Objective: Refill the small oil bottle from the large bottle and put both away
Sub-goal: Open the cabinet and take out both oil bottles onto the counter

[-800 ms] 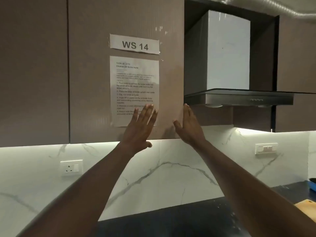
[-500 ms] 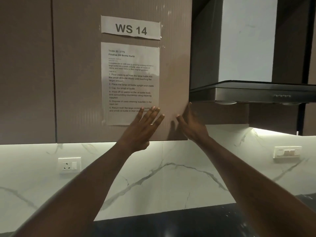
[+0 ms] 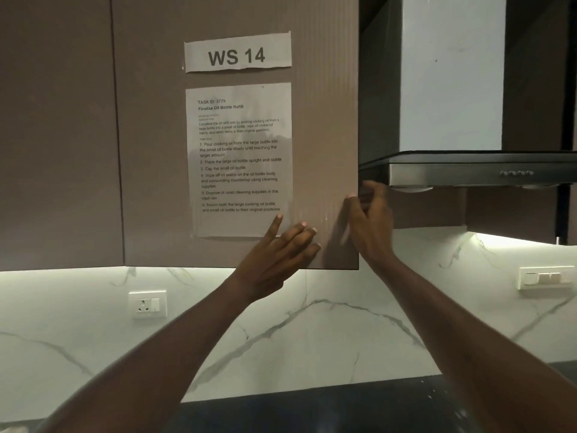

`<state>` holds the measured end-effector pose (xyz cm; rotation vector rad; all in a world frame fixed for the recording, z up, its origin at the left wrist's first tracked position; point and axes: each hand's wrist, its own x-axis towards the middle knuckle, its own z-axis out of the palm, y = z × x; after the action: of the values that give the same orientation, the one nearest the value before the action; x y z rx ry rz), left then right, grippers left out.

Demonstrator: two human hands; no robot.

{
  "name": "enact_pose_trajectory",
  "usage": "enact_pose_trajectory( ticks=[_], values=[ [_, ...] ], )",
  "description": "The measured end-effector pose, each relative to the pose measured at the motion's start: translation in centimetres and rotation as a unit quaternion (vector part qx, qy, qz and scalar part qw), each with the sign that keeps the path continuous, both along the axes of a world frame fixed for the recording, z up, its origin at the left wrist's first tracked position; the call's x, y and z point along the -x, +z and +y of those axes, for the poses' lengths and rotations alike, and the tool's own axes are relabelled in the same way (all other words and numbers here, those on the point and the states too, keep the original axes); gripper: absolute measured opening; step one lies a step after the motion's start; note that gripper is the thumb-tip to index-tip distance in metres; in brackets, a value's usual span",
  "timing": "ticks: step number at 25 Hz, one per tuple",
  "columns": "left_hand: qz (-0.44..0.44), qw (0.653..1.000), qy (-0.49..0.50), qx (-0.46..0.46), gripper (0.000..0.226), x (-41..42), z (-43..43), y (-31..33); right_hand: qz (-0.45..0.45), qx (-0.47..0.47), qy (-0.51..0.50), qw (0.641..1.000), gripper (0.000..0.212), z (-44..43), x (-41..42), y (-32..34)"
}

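Observation:
Neither oil bottle is in view. A brown wall cabinet door [image 3: 324,126] fills the upper middle, shut or nearly so, with a "WS 14" label [image 3: 237,53] and a printed task sheet [image 3: 239,160] taped on it. My left hand [image 3: 278,254] lies flat on the door's lower right part, fingers spread, holding nothing. My right hand [image 3: 370,220] curls its fingers around the door's right edge, just under the hood's corner.
A steel and black range hood [image 3: 468,170] hangs right beside the door's right edge. The white marble backsplash [image 3: 312,332] carries a socket [image 3: 147,304] at left and a switch plate [image 3: 544,277] at right. A dark countertop [image 3: 312,410] runs along the bottom.
Both hands rose and closed in on the door. The left palm now rests on its face and the right fingers have hooked its right edge. The view has moved closer.

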<state>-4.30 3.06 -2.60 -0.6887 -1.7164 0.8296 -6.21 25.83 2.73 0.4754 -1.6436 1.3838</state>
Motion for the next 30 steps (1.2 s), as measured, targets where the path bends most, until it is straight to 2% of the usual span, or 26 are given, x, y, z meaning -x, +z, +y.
enact_pose_trajectory(
  ticks=[3, 6, 9, 12, 14, 17, 19, 22, 25, 28, 30],
  values=[
    [-0.018, 0.998, -0.057, -0.012, 0.072, -4.6, -0.1, 0.1, 0.039, 0.022, 0.014, 0.999, 0.031, 0.3, -4.9, 0.1],
    [-0.084, 0.987, -0.132, -0.043, 0.066, -10.0, -0.7, 0.6, 0.047, 0.03, 0.018, 0.998, 0.033, -0.2, -10.2, 0.0],
    [-0.134, 0.954, -0.218, -0.158, 0.061, -16.2, -1.0, 1.2, 0.036, 0.04, 0.012, 0.998, 0.039, -1.3, -16.5, -0.4],
    [-0.126, 0.903, -0.272, -0.31, 0.049, -21.9, -0.7, 2.8, 0.041, 0.044, 0.047, 0.997, 0.04, -2.9, -22.6, -0.4],
    [-0.148, 0.86, -0.288, -0.395, 0.051, -25.1, -0.1, 4.4, 0.046, 0.038, 0.082, 0.995, 0.043, -4.3, -26.4, -0.2],
    [-0.196, 0.759, -0.345, -0.516, 0.06, -30.1, 0.9, 5.6, 0.051, 0.006, 0.135, 0.99, 0.042, -7.1, -32.2, 0.7],
    [-0.18, 0.7, -0.373, -0.582, 0.063, -33.2, 0.7, 5.3, 0.053, -0.008, 0.184, 0.982, 0.037, -9.2, -35.4, 1.3],
    [-0.15, 0.691, -0.347, -0.616, 0.072, -37.3, -1.3, 5.1, 0.019, -0.008, 0.248, 0.968, 0.045, -12.5, -39.1, 1.9],
    [-0.13, 0.687, -0.326, -0.636, 0.066, -41.0, -4.5, 5.8, -0.029, -0.062, 0.31, 0.948, 0.056, -15.6, -42.1, 2.2],
    [-0.093, 0.722, -0.263, -0.633, 0.051, -44.3, -8.0, 6.4, -0.064, -0.114, 0.348, 0.928, 0.066, -18.6, -44.7, 2.5],
    [-0.084, 0.739, -0.226, -0.629, 0.045, -46.3, -10.0, 6.8, -0.075, -0.141, 0.358, 0.92, 0.057, -20.6, -45.9, 2.5]
  ],
)
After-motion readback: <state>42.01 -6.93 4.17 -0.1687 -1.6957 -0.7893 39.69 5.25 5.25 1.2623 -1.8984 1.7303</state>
